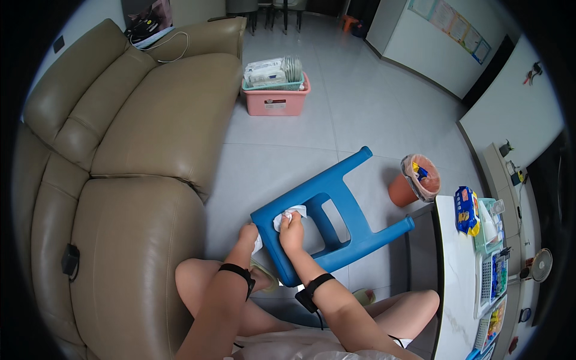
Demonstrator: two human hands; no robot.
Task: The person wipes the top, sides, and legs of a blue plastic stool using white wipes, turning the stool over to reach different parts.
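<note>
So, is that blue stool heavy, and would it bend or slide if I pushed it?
The blue stool is probably light for its size, since it looks like plastic with a big opening. It likely won't bend much: its legs look thick and straight. It might slide easily, because the grey floor looks smooth.

The blue stool (pixel 358 216) is tipped, legs pointing away; a white wipe (pixel 298 209) touches it.

No text or label can be read.
</note>
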